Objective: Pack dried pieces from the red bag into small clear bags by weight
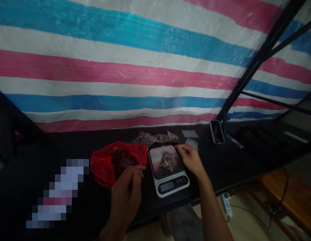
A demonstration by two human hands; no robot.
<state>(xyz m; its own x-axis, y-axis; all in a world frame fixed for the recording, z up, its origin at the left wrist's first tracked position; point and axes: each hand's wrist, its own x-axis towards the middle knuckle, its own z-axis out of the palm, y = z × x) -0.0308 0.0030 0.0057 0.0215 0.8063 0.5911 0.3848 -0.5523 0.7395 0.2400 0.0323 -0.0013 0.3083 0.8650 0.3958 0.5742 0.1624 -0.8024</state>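
A white kitchen scale [170,185] with a dark display stands on the black table [57,147]. A small clear bag of brown bits [167,161] lies on its pan. My right hand [190,160] rests at the pan's far right edge, fingers pinched together near the bag's corner. My left hand [127,187] hovers beside a red plastic bag [105,164] holding dark brown material, its fingers curled and pinched on something I cannot make out.
Several filled clear bags [155,137] lie behind the scale, with empty small bags [189,134] to their right. A phone [217,131] leans against a black frame pole. A striped tarp hangs behind. A wooden bench [291,197] stands lower right.
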